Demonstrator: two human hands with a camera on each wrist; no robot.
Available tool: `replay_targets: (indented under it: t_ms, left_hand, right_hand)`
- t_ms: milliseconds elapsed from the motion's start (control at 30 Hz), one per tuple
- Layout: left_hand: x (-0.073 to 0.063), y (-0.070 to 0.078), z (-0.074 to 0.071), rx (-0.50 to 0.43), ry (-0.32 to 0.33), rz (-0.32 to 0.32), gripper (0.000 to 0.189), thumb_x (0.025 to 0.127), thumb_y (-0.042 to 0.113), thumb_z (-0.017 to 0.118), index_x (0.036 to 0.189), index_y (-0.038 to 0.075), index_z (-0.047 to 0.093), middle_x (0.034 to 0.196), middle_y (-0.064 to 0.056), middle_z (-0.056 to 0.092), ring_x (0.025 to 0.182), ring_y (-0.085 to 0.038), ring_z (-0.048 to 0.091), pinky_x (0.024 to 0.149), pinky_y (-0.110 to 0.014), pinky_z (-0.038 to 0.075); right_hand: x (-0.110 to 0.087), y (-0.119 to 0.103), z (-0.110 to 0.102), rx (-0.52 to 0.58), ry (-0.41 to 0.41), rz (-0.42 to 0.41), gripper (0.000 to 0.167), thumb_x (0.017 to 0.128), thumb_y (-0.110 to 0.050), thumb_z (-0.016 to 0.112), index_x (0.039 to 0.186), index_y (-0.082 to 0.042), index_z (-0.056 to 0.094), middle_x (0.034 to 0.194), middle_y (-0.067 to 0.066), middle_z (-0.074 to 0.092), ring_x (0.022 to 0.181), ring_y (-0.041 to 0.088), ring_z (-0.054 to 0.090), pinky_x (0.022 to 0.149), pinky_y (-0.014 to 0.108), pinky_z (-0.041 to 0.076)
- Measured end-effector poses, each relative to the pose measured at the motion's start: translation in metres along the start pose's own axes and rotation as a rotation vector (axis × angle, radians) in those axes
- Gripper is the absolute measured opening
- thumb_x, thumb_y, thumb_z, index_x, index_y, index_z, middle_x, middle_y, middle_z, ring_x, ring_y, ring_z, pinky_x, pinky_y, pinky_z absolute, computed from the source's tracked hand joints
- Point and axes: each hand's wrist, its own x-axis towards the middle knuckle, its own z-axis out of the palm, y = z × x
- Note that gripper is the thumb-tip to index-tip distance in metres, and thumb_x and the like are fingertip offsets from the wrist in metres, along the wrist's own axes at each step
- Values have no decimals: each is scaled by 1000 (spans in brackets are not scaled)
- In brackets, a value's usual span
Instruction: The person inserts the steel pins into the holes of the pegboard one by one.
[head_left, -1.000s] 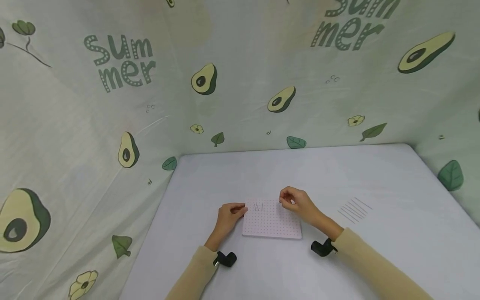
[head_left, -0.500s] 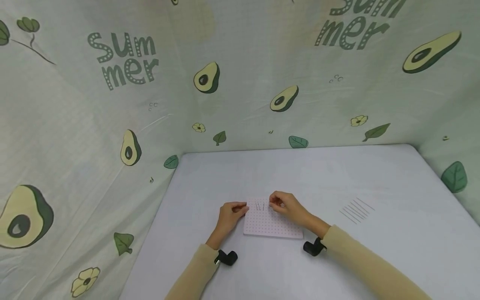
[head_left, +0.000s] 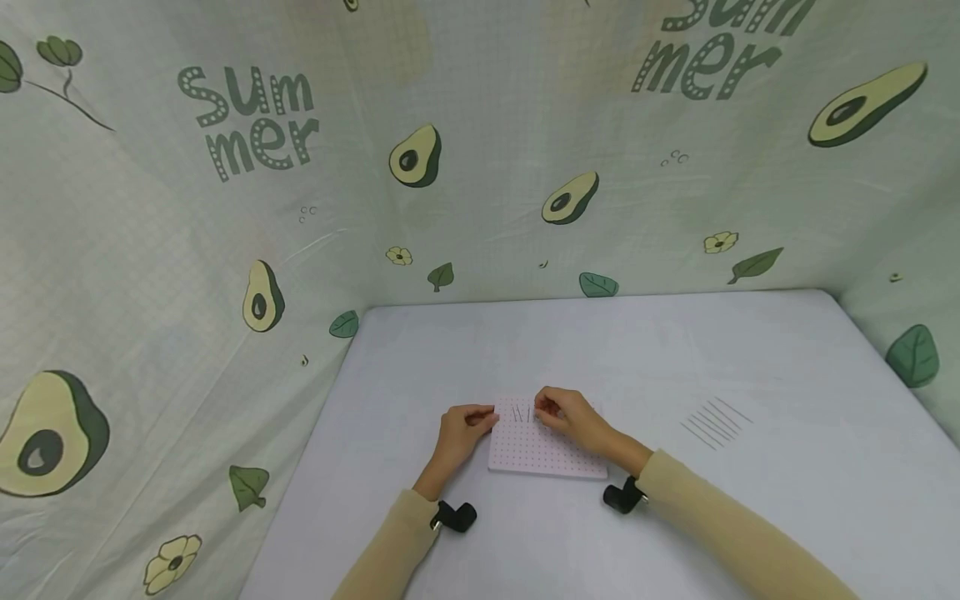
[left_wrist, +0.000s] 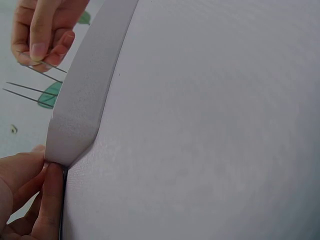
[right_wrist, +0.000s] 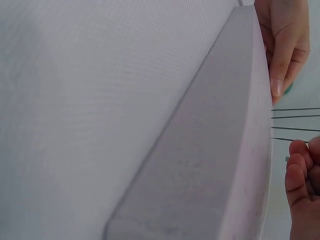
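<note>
A pale pink pegboard [head_left: 551, 454] with rows of small holes lies on the table. My left hand [head_left: 459, 433] grips its far left corner; in the left wrist view the fingers [left_wrist: 50, 200] sit against that corner. Several thin metal rods [head_left: 520, 413] stand in the holes along the far edge, some slightly tilted. My right hand [head_left: 570, 417] is over the board just right of them, pinching another thin metal rod [right_wrist: 285, 140] by its upper part. The right wrist view shows this rod's lower end at the board; whether it sits in a hole is hidden.
Several more thin rods [head_left: 716, 422] lie side by side on the white table [head_left: 795, 500], right of the board. A cloth with avocado prints [head_left: 465, 242] hangs behind and to the sides. A black wrist camera [head_left: 624, 496] sits on each arm.
My right hand has moved left across the board with its rod, up to the standing rods, shifting only slightly in the last half second. The left hand stays at the corner.
</note>
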Motion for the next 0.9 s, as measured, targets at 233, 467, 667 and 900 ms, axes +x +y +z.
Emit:
replay_targets:
  t_ms: [233, 467, 667, 900]
  left_hand:
    - [0, 1, 0, -2, 4, -2, 24, 92, 17, 73, 110, 1, 75, 96, -7, 74, 83, -13, 67, 71, -20, 52]
    - [-2, 2, -1, -8, 5, 12, 25, 92, 17, 74, 109, 0, 75, 95, -8, 74, 80, -12, 66, 69, -20, 53]
    - [-3, 3, 0, -17, 9, 25, 24, 92, 17, 74, 108, -1, 75, 94, -9, 74, 80, -14, 67, 69, -20, 53]
    - [-2, 1, -1, -9, 3, 21, 25, 91, 18, 75, 108, 0, 75, 95, -8, 74, 81, -13, 67, 69, -21, 53]
  right_hand:
    - [1, 2, 2, -3, -5, -28, 4, 96, -3, 63, 95, 1, 64, 81, -5, 59, 72, 7, 52, 62, 23, 47]
    - [1, 1, 3, -18, -15, -10, 4, 94, 0, 66, 95, -5, 65, 81, -5, 59, 73, 8, 52, 62, 24, 47]
    - [-2, -2, 1, -44, -48, 68, 8, 97, -11, 66, 97, -3, 66, 84, -6, 60, 75, 8, 53, 66, 24, 48]
    - [-7, -1, -8, -62, -2, 106, 5, 93, -4, 69, 97, -5, 67, 86, -4, 62, 77, 10, 56, 69, 25, 50]
